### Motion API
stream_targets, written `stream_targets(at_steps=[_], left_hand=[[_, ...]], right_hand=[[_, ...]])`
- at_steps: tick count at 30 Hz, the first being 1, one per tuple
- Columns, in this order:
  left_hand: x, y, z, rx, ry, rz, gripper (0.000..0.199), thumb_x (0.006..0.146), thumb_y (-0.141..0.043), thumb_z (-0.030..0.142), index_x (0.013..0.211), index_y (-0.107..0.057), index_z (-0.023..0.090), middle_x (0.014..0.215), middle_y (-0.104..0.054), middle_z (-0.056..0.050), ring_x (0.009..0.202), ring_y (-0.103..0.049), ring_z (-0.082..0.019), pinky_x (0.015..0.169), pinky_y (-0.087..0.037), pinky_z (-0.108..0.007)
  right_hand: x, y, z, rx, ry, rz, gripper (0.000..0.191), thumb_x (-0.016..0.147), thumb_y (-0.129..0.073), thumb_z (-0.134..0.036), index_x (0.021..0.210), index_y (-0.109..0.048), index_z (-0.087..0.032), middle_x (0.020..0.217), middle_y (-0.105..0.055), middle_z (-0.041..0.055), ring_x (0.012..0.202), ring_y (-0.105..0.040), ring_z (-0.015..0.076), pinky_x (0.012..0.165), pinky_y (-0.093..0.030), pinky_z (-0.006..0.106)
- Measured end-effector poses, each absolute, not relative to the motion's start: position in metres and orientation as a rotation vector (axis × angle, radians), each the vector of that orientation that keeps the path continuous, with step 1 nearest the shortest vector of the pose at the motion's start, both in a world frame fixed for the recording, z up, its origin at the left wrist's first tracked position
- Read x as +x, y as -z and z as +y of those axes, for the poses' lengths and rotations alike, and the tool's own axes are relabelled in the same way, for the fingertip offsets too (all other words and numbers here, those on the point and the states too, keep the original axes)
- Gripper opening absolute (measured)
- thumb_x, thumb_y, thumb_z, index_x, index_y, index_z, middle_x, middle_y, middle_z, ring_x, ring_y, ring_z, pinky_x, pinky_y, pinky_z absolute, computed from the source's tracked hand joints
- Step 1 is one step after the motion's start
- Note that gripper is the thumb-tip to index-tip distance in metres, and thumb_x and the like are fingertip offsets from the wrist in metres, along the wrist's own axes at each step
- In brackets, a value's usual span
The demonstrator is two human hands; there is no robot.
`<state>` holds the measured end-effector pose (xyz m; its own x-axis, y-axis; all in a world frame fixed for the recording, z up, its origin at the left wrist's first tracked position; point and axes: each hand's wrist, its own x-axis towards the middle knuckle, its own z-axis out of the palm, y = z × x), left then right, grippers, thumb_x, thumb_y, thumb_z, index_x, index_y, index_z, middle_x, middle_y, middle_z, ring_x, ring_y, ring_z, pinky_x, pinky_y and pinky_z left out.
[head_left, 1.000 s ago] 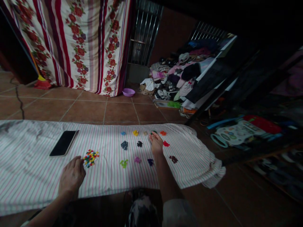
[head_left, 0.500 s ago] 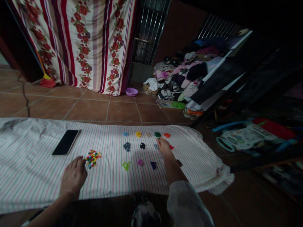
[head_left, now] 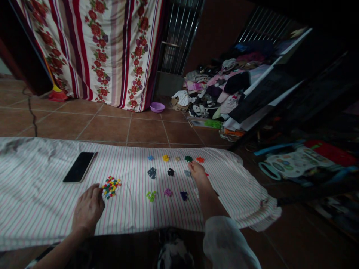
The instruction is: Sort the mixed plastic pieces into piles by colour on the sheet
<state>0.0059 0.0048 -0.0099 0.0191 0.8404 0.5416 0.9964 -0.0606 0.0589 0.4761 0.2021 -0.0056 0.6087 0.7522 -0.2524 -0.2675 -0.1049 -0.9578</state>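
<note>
My left hand [head_left: 88, 207] lies on the striped cloth, fingers stretched out, its tips beside a mixed pile of small coloured pieces [head_left: 111, 187]. Over on the right, my right hand [head_left: 198, 172] has its fingertips together just below a dark green pile [head_left: 188, 159]; whatever they pinch is too small to make out. Close to that hand are a grey pile [head_left: 187, 173] and an orange pile [head_left: 200, 159]. Red pieces [head_left: 206, 174] show partly behind it. Other sorted piles include yellow [head_left: 165, 158], black [head_left: 171, 172], lime [head_left: 151, 196], purple [head_left: 168, 192] and dark blue [head_left: 184, 195].
A phone [head_left: 79, 167] lies on the striped cloth [head_left: 123, 218], left of the mixed pile. Beyond are a tiled floor [head_left: 109, 127], a purple basin [head_left: 157, 107], a floral curtain [head_left: 112, 52] and a heap of clothes [head_left: 218, 86]. A toy panel [head_left: 288, 162] stands at the right.
My right hand has moved slightly toward the dark green pile and to the right, its forearm uncovering some white pieces. My left hand stays beside the mixed pile. The view has shifted slightly.
</note>
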Motion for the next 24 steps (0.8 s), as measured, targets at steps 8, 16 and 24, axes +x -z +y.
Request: stream_targets(at_steps=[8,16,24], left_hand=[[0.007,0.01,0.005,-1.966,0.654,-1.881,0.017,0.088,-0.04,0.02,0.096,-0.054,0.017,0.111,-0.065,-0.012,0.099,-0.063,-0.025,0.08,-0.048,-0.038],[0.007,0.01,0.005,-1.964,0.663,-1.923,0.018,0.087,-0.04,0.019,0.097,-0.055,0.017,0.112,-0.065,-0.013,0.101,-0.063,-0.026,0.081,-0.048,-0.039],[0.008,0.008,0.004,-1.969,0.668,-1.956,0.019,0.088,-0.04,0.019,0.097,-0.055,0.017,0.113,-0.065,-0.012,0.101,-0.063,-0.025,0.081,-0.048,-0.038]], right_hand=[[0.472,0.001,0.199,-1.462,-0.934,-0.292,0.017,0.069,-0.067,-0.011,0.07,-0.052,-0.019,0.07,-0.057,0.0,0.067,-0.063,0.0115,0.063,-0.059,0.019],[0.471,-0.004,0.195,-1.476,-0.963,-0.286,0.018,0.066,-0.061,-0.003,0.07,-0.054,-0.018,0.08,-0.058,0.002,0.081,-0.065,0.0121,0.074,-0.058,0.019],[0.466,-0.008,0.191,-1.499,-0.949,-0.296,0.019,0.064,-0.066,-0.007,0.073,-0.054,-0.018,0.083,-0.06,0.0034,0.086,-0.066,0.0151,0.077,-0.06,0.025]])
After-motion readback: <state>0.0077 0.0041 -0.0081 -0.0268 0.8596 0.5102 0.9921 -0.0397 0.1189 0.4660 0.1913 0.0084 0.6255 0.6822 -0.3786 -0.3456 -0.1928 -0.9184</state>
